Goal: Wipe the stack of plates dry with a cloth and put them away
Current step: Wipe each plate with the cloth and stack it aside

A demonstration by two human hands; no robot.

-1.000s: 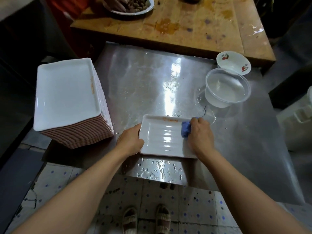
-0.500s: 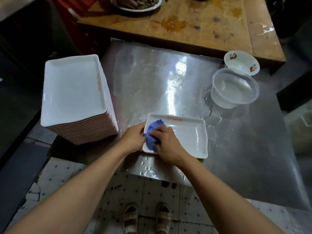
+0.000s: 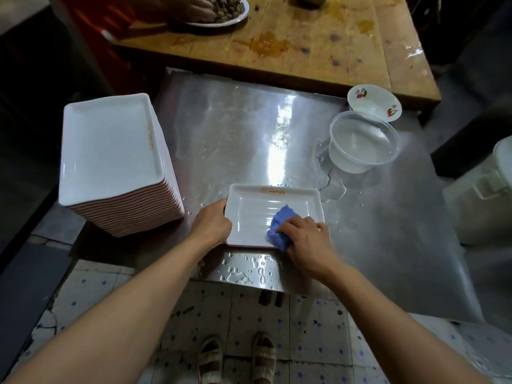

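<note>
At the counter's (image 3: 235, 128) left edge, a tall stack of plates (image 3: 116, 167): white, rectangular, glossy on top, pinkish-striped down the sides, orange print along the top plate's right rim. Near the front edge, a single plate (image 3: 249, 212) lying flat, white and shallow, ridged inside, with an orange mark on its far rim. Left hand (image 3: 212, 224) curled around that plate's left rim. On the plate's near right corner, a crumpled blue cloth (image 3: 279, 227), gripped and pressed down by the right hand (image 3: 307, 238). Water drops on the front edge. Toward the far right corner, a clear tub (image 3: 363, 145), then a small patterned bowl (image 3: 374, 102).
</note>
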